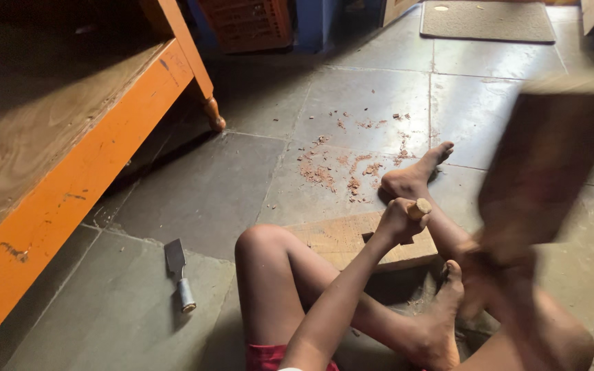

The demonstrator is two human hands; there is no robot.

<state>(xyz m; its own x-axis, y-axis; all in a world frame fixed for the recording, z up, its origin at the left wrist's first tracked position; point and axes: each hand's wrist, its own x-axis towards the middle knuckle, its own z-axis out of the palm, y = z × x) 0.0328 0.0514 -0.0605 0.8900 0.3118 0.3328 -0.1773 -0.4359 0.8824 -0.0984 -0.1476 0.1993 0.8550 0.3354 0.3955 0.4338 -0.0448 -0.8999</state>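
The grey stone-slab floor (201, 192) is the biggest thing before me, cut by pale joints, and I sit on it with my bare legs out ahead. To my left stands a large orange-painted wooden bed frame (70, 185) with a bare plywood deck and a turned leg at its far corner. At the far end of the room lies a grey-brown doormat (486, 20), and beside it, further left, an orange slatted plastic crate (245, 24). Close on my right a broad dark wooden mallet block (544, 165) is raised and blurred; my right hand (500, 264) is wrapped shut around its lower end, though blur hides the fingers themselves. Its long axis runs up and away from me, tilted to the right. Under my feet lies a flat pale wooden plank (342, 237), its long side running left to right across me, one foot resting beyond it and the other at its near edge. My left hand (399, 221) is closed tight in a fist around a round-topped light wooden chisel handle (419, 208), held over the plank; the handle stands nearly upright, its butt pointing up and slightly right, the blade hidden below my fist. Reddish wood chips (324, 172) lie scattered beyond the plank. Well apart on my left a wide flat steel chisel with a pale handle (179, 273) lies on the floor, blade pointing away from me.
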